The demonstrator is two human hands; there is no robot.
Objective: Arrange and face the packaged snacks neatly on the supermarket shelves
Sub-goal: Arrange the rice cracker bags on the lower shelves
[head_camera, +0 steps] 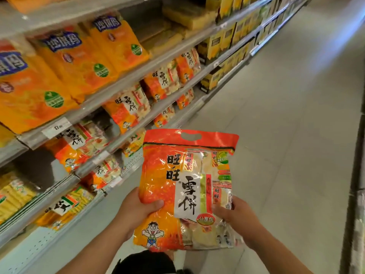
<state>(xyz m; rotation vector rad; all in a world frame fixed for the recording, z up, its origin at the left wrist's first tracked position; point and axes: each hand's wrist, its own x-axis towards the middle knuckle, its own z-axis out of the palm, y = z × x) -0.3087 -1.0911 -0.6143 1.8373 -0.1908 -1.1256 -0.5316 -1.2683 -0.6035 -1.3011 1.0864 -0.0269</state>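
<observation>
Both hands hold one red-orange rice cracker bag [187, 190] upright: left hand [138, 210] grips its left edge, right hand [235, 218] apparently pinches its right edge, beside the shelves [122, 91].

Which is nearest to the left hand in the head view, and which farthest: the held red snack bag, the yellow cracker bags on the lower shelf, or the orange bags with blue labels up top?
1. Held red snack bag: the left hand grips its lower left edge.
2. Yellow cracker bags: lower shelf, to the hand's left.
3. Orange bags with blue labels: upper shelf, high on the left, farthest.
</observation>
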